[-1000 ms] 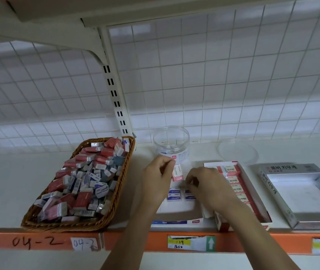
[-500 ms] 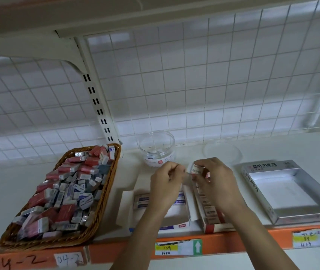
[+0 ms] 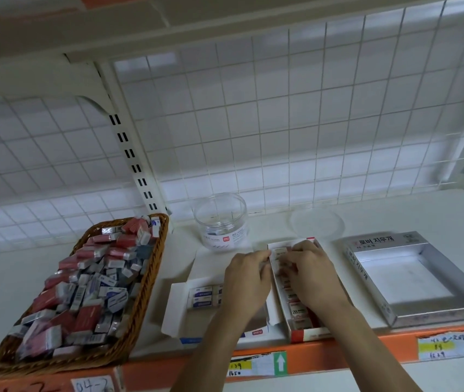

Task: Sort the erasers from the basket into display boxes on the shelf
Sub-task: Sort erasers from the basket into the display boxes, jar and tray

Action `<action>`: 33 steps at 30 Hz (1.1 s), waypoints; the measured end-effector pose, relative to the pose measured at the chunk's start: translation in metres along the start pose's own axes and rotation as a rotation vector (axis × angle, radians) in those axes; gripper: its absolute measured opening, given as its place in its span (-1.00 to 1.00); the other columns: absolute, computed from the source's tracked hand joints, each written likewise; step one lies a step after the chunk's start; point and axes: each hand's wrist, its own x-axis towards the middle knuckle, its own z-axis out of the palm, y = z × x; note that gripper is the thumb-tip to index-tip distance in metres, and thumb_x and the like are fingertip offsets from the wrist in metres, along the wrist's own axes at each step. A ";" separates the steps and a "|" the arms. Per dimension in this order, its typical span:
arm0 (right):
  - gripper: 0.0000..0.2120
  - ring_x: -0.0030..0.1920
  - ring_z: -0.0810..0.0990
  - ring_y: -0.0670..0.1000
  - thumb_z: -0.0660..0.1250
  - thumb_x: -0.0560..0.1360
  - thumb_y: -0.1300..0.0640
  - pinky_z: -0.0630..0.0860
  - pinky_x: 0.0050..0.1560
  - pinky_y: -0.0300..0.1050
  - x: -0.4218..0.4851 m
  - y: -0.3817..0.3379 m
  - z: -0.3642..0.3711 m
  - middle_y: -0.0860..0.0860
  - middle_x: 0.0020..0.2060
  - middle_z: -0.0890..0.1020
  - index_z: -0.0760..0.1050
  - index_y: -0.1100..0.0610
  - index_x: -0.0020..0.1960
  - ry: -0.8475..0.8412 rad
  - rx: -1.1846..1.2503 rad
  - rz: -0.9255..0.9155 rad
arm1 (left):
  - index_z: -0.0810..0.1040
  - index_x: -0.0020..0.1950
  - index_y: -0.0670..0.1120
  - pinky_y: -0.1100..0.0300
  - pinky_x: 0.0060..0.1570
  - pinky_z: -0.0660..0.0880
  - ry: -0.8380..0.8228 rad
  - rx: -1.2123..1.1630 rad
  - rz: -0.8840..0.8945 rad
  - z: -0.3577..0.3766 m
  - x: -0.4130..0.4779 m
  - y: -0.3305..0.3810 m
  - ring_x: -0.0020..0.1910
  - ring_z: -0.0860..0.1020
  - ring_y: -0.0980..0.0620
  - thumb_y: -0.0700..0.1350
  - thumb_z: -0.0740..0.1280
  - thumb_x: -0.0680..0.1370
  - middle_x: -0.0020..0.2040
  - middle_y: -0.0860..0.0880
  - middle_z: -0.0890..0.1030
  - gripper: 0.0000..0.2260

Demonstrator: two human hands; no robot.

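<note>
A row of erasers [image 3: 298, 312] is standing packed in a narrow red-and-white display box [image 3: 307, 335] at the near middle of the shelf [image 3: 394, 210]. The number "28" is showing on the nearest wrappers; the rest of the print is too blurred to read. Both hands are working over this box's far half. The right hand [image 3: 312, 275] is lying over the row with its fingers [image 3: 301, 248] bent down onto the far erasers. The left hand [image 3: 246, 278] is touching the box's left wall with its fingers [image 3: 261, 254] curled. The backs of the hands are hiding the fingertips, so I cannot tell whether either is pinching an eraser.

Just left, a white display box [image 3: 174, 306] with blue trim is lying open, with two blue-labelled erasers [image 3: 205, 297] sitting side by side inside. Farther left, a wicker basket [image 3: 154, 264] is holding a loose heap of wrapped erasers [image 3: 83, 292] in red, white and blue.

Behind the boxes, a clear round jar [image 3: 220, 219] is standing with a white label and a small red logo. A clear lid [image 3: 317, 223] is lying flat to its right. At the right, a silver display box [image 3: 360, 267] is bearing "로버 지우개". The orange shelf edge [image 3: 352, 346] is carrying handwritten tags: "04-2" [image 3: 92, 384] under the basket, and "139" and "1650" [image 3: 236, 369] beside a green arrow.
</note>
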 end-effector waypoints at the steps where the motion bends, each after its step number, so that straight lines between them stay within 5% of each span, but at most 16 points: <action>1: -0.78 0.01 0.48 0.12 0.26 0.39 0.31 0.37 -0.01 -0.13 0.001 -0.001 -0.001 0.10 -0.08 0.55 0.65 0.12 -0.12 -0.010 -0.002 0.006 | 0.56 0.25 -0.05 0.18 0.03 0.44 -0.009 0.002 -0.001 0.000 0.000 0.000 0.04 0.56 0.00 -0.17 0.22 0.58 0.03 -0.05 0.66 -0.73; 13: -0.82 0.10 0.46 0.05 0.27 0.45 0.26 0.29 -0.05 -0.27 0.003 -0.002 -0.001 0.05 0.00 0.54 0.59 0.12 -0.01 -0.022 0.025 0.079 | 0.50 0.33 -0.02 0.27 0.07 0.36 -0.025 0.022 0.006 0.000 -0.002 0.000 0.13 0.51 0.02 -0.17 0.20 0.60 0.13 -0.02 0.63 -0.69; 20: -0.74 -0.09 0.57 0.24 0.34 0.25 0.39 0.46 0.02 0.05 0.002 -0.024 -0.010 0.15 -0.17 0.64 0.63 0.18 -0.12 0.064 0.002 -0.025 | 0.43 0.37 0.01 0.35 0.24 0.25 -0.004 0.076 0.005 -0.017 -0.003 -0.001 0.29 0.39 0.12 -0.12 0.17 0.63 0.31 0.05 0.49 -0.69; 24: -0.75 0.11 0.48 0.07 0.26 0.47 0.20 0.38 0.12 -0.13 0.003 -0.053 -0.004 0.04 0.10 0.55 0.55 0.06 0.12 0.047 0.020 -0.061 | 0.44 0.36 0.03 0.24 0.32 0.32 0.049 0.200 0.000 -0.034 -0.005 -0.011 0.31 0.40 0.09 -0.12 0.19 0.62 0.32 0.05 0.48 -0.69; 33: -0.71 0.18 0.43 0.00 0.24 0.50 0.18 0.30 0.12 -0.26 0.003 -0.123 0.027 0.01 0.14 0.52 0.46 0.05 0.22 -0.042 0.138 -0.230 | 0.56 0.19 -0.03 0.19 0.23 0.37 0.130 0.342 -0.012 -0.089 -0.028 -0.058 0.22 0.44 0.03 -0.25 0.22 0.54 0.17 0.04 0.56 -0.72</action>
